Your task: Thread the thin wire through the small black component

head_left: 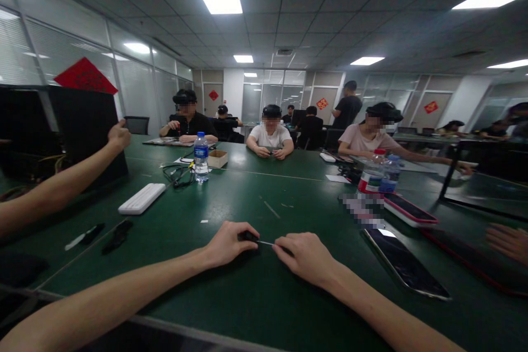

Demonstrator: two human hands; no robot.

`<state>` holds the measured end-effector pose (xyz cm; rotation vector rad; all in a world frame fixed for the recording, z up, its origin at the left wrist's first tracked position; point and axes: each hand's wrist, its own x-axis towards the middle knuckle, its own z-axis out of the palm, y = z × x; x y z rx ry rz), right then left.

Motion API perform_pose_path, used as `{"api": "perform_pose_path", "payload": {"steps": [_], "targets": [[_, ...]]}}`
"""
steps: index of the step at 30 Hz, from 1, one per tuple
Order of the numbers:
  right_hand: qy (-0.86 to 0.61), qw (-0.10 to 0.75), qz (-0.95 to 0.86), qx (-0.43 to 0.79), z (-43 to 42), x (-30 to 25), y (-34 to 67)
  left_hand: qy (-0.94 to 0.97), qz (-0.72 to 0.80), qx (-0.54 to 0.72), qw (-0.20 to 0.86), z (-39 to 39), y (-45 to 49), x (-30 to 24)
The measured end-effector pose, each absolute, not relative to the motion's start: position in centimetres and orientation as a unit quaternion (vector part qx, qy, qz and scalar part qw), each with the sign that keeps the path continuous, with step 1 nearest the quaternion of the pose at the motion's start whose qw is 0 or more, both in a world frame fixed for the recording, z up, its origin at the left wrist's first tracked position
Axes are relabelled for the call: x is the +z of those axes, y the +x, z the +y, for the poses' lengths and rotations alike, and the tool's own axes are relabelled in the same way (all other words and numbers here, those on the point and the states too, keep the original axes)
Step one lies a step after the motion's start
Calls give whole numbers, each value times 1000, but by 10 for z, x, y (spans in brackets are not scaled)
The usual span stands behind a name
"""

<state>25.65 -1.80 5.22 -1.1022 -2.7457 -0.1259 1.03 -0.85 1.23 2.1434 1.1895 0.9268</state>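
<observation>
My left hand (229,243) is closed around the black handle of what looks like a small screwdriver (265,242), just above the green table (231,302). Its thin metal shaft points right. My right hand (307,257) pinches the far end of that shaft, so the tip is hidden behind the fingers. Both forearms reach in from the lower corners. To the right of my right hand lies a dark phone (406,264), screen up.
At left, another person's hand (119,135) holds a black computer case (88,132). A white box (142,198), a water bottle (201,158), cables (179,174) and a small open box (218,159) stand beyond. A red-edged phone (410,210) and bottles (373,173) are at right. Headset-wearing people sit opposite.
</observation>
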Motion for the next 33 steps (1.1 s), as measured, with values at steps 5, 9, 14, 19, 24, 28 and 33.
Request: {"api": "perform_pose_path", "payload": {"steps": [5, 9, 14, 19, 24, 28, 33], "targets": [[-374, 106, -921, -21, -19, 50, 257, 790, 435, 347, 256, -9, 9, 11], [-375, 128, -918, 14, -18, 48, 257, 785, 434, 355, 265, -7, 8, 11], [-375, 142, -916, 24, -17, 47, 256, 774, 429, 371, 281, -6, 9, 11], [-373, 157, -914, 19, -15, 47, 258, 758, 433, 374, 314, -6, 10, 13], [-356, 176, -918, 25, -16, 48, 256, 756, 433, 366, 328, 0, 11, 7], [-346, 166, -923, -4, -17, 48, 252, 764, 432, 367, 309, 4, 12, 3], [-374, 131, -918, -24, -11, 49, 257, 756, 441, 371, 310, 3, 14, 6]]}}
